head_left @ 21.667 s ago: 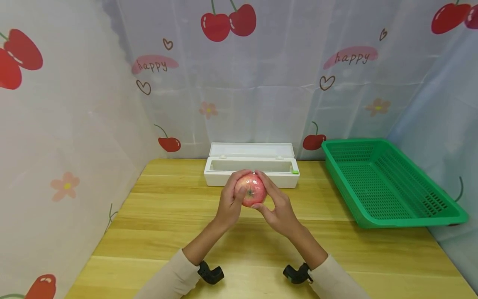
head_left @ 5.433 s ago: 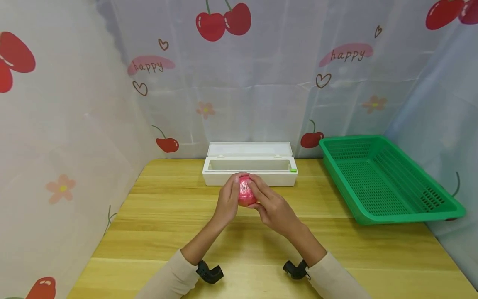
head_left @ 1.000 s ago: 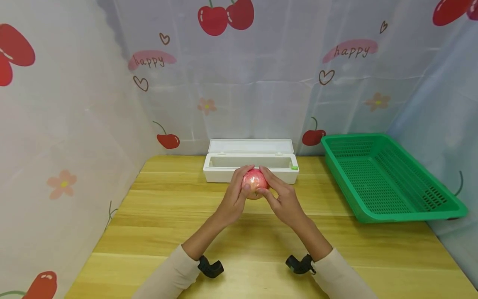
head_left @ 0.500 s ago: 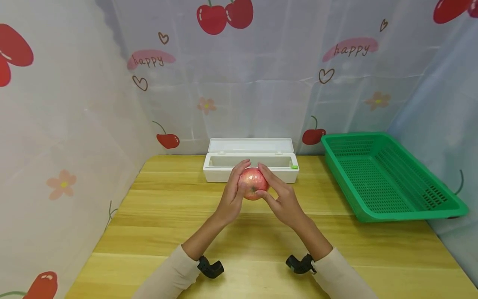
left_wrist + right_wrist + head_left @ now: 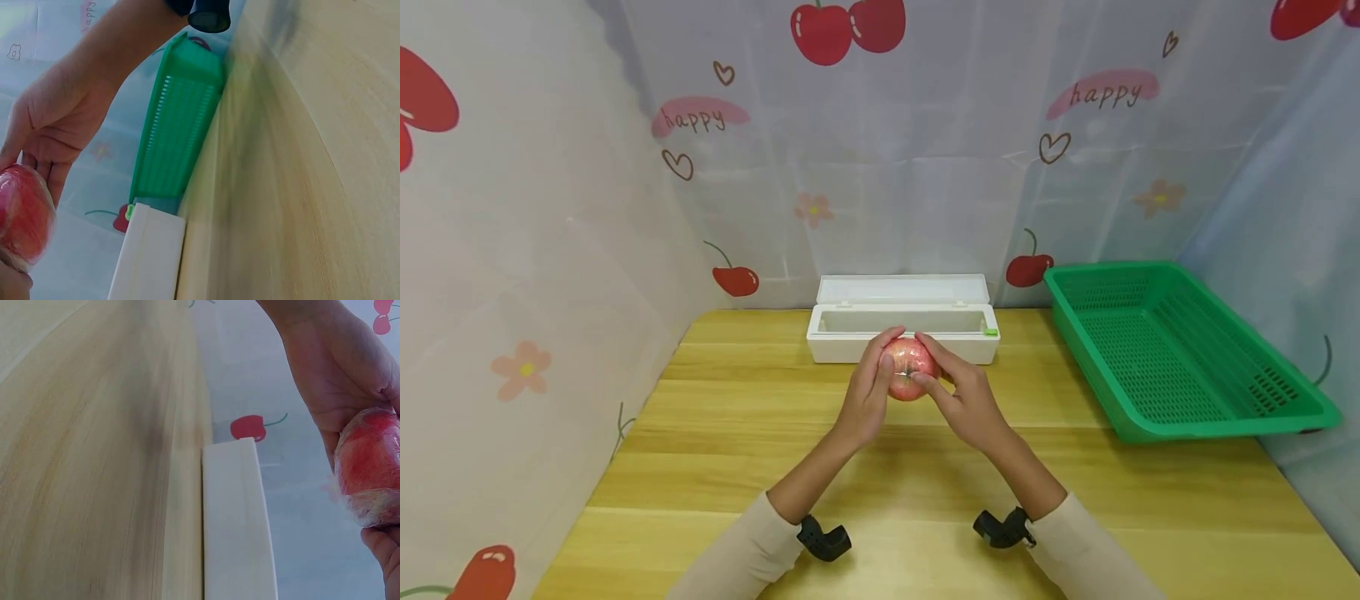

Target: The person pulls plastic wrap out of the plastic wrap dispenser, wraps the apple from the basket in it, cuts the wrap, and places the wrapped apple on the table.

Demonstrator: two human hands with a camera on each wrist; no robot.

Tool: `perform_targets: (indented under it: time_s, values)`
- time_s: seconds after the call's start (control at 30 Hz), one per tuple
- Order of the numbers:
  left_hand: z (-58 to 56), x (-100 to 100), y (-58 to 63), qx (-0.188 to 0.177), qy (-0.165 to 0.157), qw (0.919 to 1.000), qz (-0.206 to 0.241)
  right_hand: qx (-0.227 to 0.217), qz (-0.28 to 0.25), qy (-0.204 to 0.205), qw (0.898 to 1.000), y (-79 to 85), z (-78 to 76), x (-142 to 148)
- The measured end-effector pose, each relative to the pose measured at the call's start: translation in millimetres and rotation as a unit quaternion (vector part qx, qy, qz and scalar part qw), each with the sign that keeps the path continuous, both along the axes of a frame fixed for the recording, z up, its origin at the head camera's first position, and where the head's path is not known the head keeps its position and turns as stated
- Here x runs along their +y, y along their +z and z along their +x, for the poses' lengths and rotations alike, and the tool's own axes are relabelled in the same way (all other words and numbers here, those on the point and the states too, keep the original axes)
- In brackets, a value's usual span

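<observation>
A red apple [image 5: 910,360] wrapped in shiny clear film is held up above the table, between both hands, with its stem end facing the head camera. My left hand [image 5: 867,398] grips its left side, thumb lying on the front. On the other side my right hand [image 5: 968,402] curls round it, thumb tip near the stem. Crinkled film shows on the apple [image 5: 370,465] in the right wrist view, gathered toward its lower end. The left wrist view has the apple [image 5: 24,212] cut off by the frame edge, with the fingers of both hands at its ends.
Behind the hands stands a long white box [image 5: 902,348] with its lid [image 5: 902,289] raised and a small green piece [image 5: 991,332] at its right end. A green plastic basket [image 5: 1225,429] sits at the right of the wooden table [image 5: 715,450]. Printed curtains enclose the back and sides.
The apple was turned partly away and more covered by the hands 5.4 s ago. Over the last second it has rotated, bringing the stem end toward the head camera, while the fingers shifted slightly.
</observation>
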State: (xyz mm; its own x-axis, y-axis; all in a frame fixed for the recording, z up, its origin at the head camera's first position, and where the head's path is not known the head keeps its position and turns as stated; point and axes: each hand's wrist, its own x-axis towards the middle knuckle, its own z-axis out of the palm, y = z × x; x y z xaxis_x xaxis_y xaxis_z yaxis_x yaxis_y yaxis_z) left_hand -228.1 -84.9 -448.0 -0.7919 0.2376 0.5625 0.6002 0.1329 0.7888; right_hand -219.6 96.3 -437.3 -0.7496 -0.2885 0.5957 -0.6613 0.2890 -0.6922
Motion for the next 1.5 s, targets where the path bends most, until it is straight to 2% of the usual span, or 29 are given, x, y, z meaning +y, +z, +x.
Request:
perform_targets:
  time_s: [0.1,0.23,0.33,0.47,0.6,0.8,1.0,1.2,1.37,1.5]
  values:
    - [0.8,-1,1.8,-0.032,-0.012,0.9994,0.007,-0.044,-0.025,-0.001,0.999,0.8,-0.1,0]
    - [2.7,-2,4.2,-0.089,-0.036,0.9948,0.033,-0.079,-0.045,0.006,0.996,2.7,-0.3,2]
    - [1.9,-3,6.0,-0.134,-0.049,0.9877,0.064,-0.089,-0.032,0.022,0.995,5.4,-0.2,3]
    - [-0.5,-7,7.7,-0.168,-0.061,0.9810,0.075,-0.099,-0.003,0.030,0.995,17.5,6.8,2]
    - [-0.9,-10,8.6,-0.166,-0.070,0.9824,0.048,-0.107,0.001,0.027,0.994,29.3,15.1,1]
    - [-0.2,-19,7.4,-0.126,-0.104,0.9867,-0.002,-0.131,-0.016,0.033,0.991,28.2,14.1,6]
    - [-0.1,-24,6.8,-0.109,-0.132,0.9848,-0.028,-0.155,-0.039,0.057,0.986,1.7,-4.9,19]
    - [-1.6,-24,-0.4,-0.134,-0.141,0.9806,-0.024,-0.175,-0.029,0.062,0.982,-8.8,-9.4,24]
    - [-2.2,-25,-7.6,-0.165,-0.128,0.9776,-0.030,-0.186,-0.011,0.051,0.981,-17.0,-11.0,24]
    - [-2.8,-26,-12.1,-0.175,-0.119,0.9767,-0.034,-0.198,-0.013,0.056,0.978,-21.5,-11.1,23]
